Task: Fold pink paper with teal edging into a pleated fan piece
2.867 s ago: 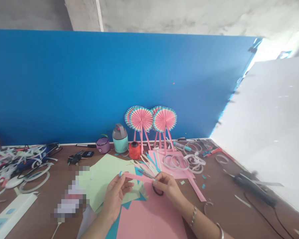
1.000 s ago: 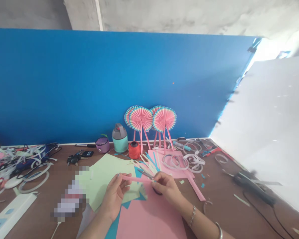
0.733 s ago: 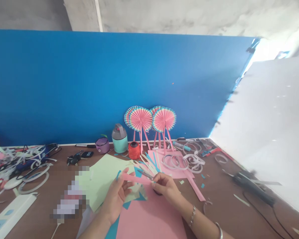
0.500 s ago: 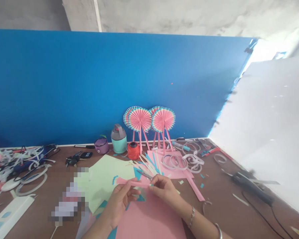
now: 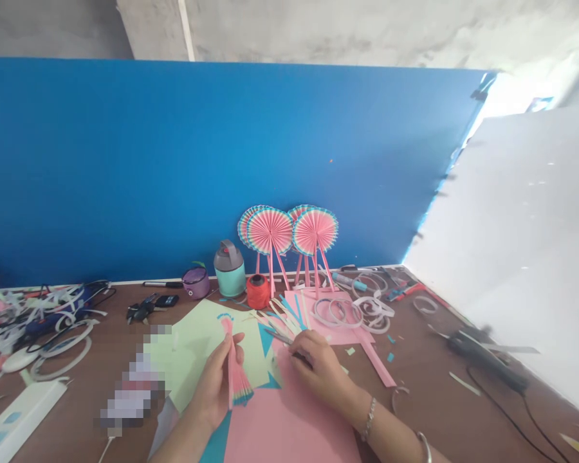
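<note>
My left hand point(image 5: 218, 379) is closed around a pleated pink paper fan point(image 5: 235, 370). The fan stands nearly upright in the grip, its folds pinched at the middle and its lower end spread, with cream and blue edges at both ends. To the right, my right hand point(image 5: 318, 363) has its fingers curled on a pair of scissors point(image 5: 278, 336). The scissors' grey blades point left, and their dark handles are partly hidden under the fingers. Beneath both hands lie a pink paper sheet point(image 5: 289, 427) and a light green sheet point(image 5: 197, 328).
Finished round fans point(image 5: 270, 230) lean on the blue partition point(image 5: 174, 161). A red thread spool point(image 5: 258, 292), a turquoise container point(image 5: 230, 276) and a purple pot point(image 5: 195, 283) stand nearby. Tape rings point(image 5: 340, 314) and a glue gun point(image 5: 492, 363) lie right; a power strip point(image 5: 24, 421) lies left.
My right hand has let go of the pleated paper and closed on the scissors' handles. My left hand has turned the fan from lying sideways to nearly upright, its lower end spreading.
</note>
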Motion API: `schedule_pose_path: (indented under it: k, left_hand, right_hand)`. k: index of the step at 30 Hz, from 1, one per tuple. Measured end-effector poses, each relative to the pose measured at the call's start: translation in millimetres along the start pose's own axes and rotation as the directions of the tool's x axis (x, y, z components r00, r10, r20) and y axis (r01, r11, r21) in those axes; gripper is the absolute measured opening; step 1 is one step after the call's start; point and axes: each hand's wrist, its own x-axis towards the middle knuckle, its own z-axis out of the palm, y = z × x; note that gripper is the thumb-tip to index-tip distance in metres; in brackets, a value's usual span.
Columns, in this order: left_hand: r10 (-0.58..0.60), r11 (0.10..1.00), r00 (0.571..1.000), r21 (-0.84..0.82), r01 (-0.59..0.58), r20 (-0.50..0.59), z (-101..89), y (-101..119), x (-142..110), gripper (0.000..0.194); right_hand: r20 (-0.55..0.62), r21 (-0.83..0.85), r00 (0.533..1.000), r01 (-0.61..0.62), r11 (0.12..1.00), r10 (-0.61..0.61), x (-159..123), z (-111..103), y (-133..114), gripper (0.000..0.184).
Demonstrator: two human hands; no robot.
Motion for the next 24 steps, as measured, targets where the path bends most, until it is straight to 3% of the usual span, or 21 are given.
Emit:
schedule_pose_path:
  k: [7, 11, 14, 17, 19, 21, 22, 24]
  left_hand:
    - [-0.002, 0.997, 1.000, 0.073, 0.002, -0.001, 0.7, 0, -2, 0.041]
    - [0.041, 0.994, 0.999, 0.101, -0.043, 0.017, 2.9, 0, -4, 0.040]
    - [0.128, 0.965, 0.992, 0.229, -0.126, 0.007, 4.0, 1, -7, 0.039]
    - [0.342, 0.834, 0.938, 0.477, -0.276, -0.055, 2.5, 2, -9, 0.031]
    - [0.540, 0.675, 0.839, 0.627, -0.389, -0.062, 0.0, 5, -9, 0.020]
    - [0.659, 0.541, 0.752, 0.709, -0.452, -0.023, -3.3, 6, -6, 0.018]
    - [0.670, 0.506, 0.742, 0.729, -0.461, 0.005, -5.2, 7, -3, 0.019]
    - [0.626, 0.497, 0.779, 0.750, -0.436, 0.038, -9.4, 5, 3, 0.021]
  right_hand:
    - [0.197, -0.246, 0.980, 0.080, 0.966, -0.031, -3, 0, -14, 0.018]
    - [0.193, -0.299, 0.980, 0.019, 0.954, 0.041, -3, -2, -15, 0.019]
    - [0.187, -0.320, 0.977, -0.035, 0.947, 0.100, -2, -2, -14, 0.021]
    - [0.190, -0.331, 0.974, -0.054, 0.942, 0.122, -2, -1, -12, 0.023]
    - [0.195, -0.336, 0.972, -0.060, 0.940, 0.132, -2, 0, -11, 0.023]
    - [0.194, -0.343, 0.970, -0.072, 0.937, 0.146, -3, 0, -11, 0.023]
    - [0.193, -0.348, 0.969, -0.078, 0.934, 0.152, -3, 0, -11, 0.023]
    - [0.189, -0.363, 0.968, -0.086, 0.928, 0.163, -3, 1, -10, 0.025]
